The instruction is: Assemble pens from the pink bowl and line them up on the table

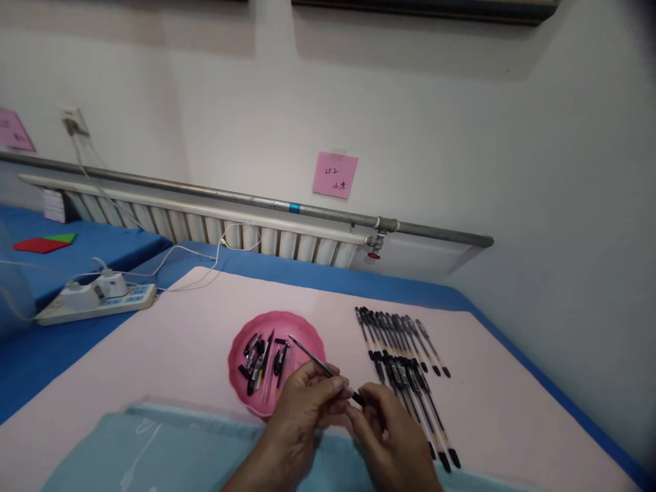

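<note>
Both of my hands come together in front of the pink bowl (236, 383), fingers closed on one slim pen (313, 357). My left hand (307, 403) pinches its barrel, the pointed end slanting up and left over the bowl. My right hand (392, 430) grips the black rear end; part of that end is hidden by the fingers. Inside the bowl lie loose pen parts (266, 362): black caps, clear tubes and dark refills. To the right, two rows of capped black pens (394, 335) lie side by side on the pale pink sheet (507, 389).
A light blue cloth (169, 451) lies along the near edge. At the left, a power strip (102, 304) with white plugs and cables rests on the blue table cover (31, 369). Behind stand a radiator (205, 227) and a metal pipe (230, 193); a pink note (335, 175) hangs on the wall.
</note>
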Tool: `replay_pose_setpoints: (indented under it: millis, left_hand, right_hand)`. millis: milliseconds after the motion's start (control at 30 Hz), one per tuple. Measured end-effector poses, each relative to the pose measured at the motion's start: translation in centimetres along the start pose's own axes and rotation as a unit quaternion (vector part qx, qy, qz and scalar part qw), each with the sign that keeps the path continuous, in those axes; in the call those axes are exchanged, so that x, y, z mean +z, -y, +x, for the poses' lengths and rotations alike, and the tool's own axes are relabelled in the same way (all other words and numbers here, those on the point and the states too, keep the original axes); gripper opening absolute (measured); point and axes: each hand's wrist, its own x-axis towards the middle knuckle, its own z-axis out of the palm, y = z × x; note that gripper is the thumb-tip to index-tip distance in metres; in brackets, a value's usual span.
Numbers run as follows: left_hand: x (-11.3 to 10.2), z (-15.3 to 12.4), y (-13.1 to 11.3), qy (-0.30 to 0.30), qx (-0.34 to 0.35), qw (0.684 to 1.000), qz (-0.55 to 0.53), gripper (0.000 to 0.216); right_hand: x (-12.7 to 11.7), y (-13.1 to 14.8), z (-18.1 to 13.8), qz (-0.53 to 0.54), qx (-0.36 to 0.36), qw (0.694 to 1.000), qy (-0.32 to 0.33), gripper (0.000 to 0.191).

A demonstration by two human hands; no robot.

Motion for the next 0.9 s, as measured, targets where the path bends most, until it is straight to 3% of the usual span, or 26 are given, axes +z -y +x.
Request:
replay_pose_setpoints:
  millis: [200, 400, 533, 767, 900]
  left_hand:
    - [0.02, 0.2, 0.11, -0.009, 0.015, 1.0, 0.009, 0.035]
    - [0.11, 0.01, 0.02, -0.003, 0.013, 1.0, 0.024, 0.032]
    - [0.06, 0.02, -0.01, 0.001, 0.011, 0.999, 0.038, 0.031]
    - [0.06, 0.32, 0.19, 0.007, 0.023, 0.999, 0.045, 0.028]
    - [0.01, 0.48, 0.34, 0.007, 0.029, 0.998, 0.053, 0.027]
  right_hand:
    - [-0.16, -0.7, 0.17, -0.014, -0.052, 0.997, 0.055, 0.022]
    - [0.15, -0.74, -0.09, -0.021, -0.033, 0.999, 0.037, 0.017]
    - [0.3, -0.63, -0.17, -0.015, -0.052, 0.997, 0.056, 0.027]
    - [0.27, -0.92, -0.3, -0.022, -0.044, 0.998, 0.042, 0.021]
    - [0.11, -0.9, -0.12, -0.002, -0.062, 0.994, 0.093, 0.026]
